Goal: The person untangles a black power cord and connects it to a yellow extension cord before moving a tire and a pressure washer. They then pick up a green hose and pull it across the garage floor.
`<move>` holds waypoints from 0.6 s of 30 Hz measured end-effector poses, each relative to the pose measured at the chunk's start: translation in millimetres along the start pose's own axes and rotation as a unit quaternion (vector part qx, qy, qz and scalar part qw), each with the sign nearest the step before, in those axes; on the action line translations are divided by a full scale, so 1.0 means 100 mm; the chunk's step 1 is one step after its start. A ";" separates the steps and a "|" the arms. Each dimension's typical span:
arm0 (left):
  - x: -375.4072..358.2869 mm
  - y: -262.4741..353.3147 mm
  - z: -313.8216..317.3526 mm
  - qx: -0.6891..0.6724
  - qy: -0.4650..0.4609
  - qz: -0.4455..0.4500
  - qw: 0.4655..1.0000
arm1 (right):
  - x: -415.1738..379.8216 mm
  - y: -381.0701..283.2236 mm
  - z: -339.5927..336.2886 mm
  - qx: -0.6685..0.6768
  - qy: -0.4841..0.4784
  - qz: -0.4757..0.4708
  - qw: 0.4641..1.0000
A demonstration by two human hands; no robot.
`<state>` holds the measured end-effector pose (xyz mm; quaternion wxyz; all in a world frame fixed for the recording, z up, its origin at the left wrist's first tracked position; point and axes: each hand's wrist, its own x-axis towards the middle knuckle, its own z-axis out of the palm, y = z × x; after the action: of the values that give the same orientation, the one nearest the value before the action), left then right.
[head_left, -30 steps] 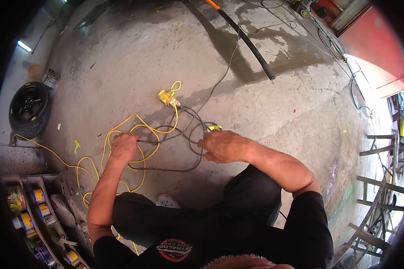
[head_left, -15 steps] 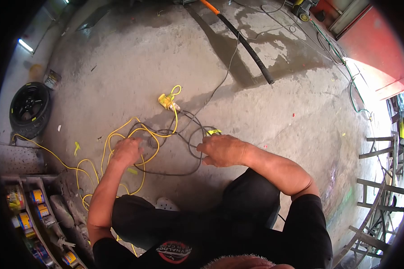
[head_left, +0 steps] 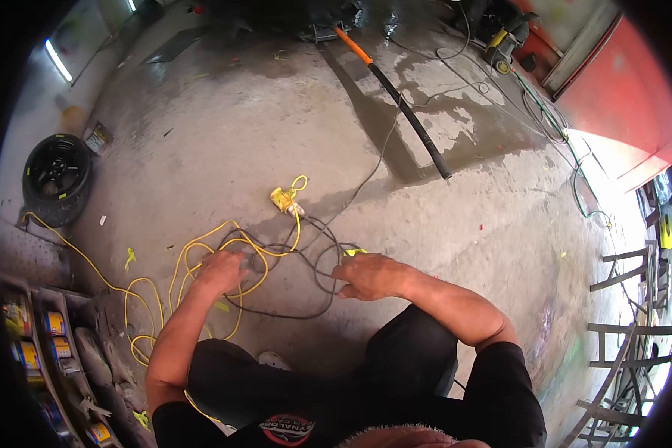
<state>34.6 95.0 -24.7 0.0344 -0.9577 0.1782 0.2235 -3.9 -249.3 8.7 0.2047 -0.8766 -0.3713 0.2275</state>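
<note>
On the concrete floor (head_left: pixel 216 142), nearer its front edge than its back, a yellow cord (head_left: pixel 266 270) and a black cord (head_left: pixel 291 318) lie in loose, overlapping loops between the person's hands. The left hand (head_left: pixel 222 273) is over the left-hand loops with its fingers curled; whether it grips a strand, I cannot tell. The right hand (head_left: pixel 372 277) has its fingers bent and the gap to the thumb narrow, fingertips at the black cord's right-hand loop; whether they pinch it is unclear. Just above this hand is a yellow-green strip (head_left: pixel 355 252).

Beyond the loops, a yellow connector (head_left: pixel 282 199) lies where the two cords meet. The yellow cord also runs out toward the floor's left edge, near a wheel with its tyre (head_left: pixel 56 175). An orange-and-black pole (head_left: pixel 411 114) slants in from the floor's back edge, over a damp patch. Metal stands (head_left: pixel 635 328) line the right edge; a shelf holding cans (head_left: pixel 54 323) is at the front left corner.
</note>
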 end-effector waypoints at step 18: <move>0.04 0.04 0.07 -0.159 -0.107 0.086 0.978 | 0.00 0.02 -0.02 0.032 -0.013 0.008 0.999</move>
<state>33.8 91.2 -33.3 -0.1190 -0.9028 0.2169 0.3519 -2.1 -251.4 9.0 0.2256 -0.8697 -0.3591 0.2526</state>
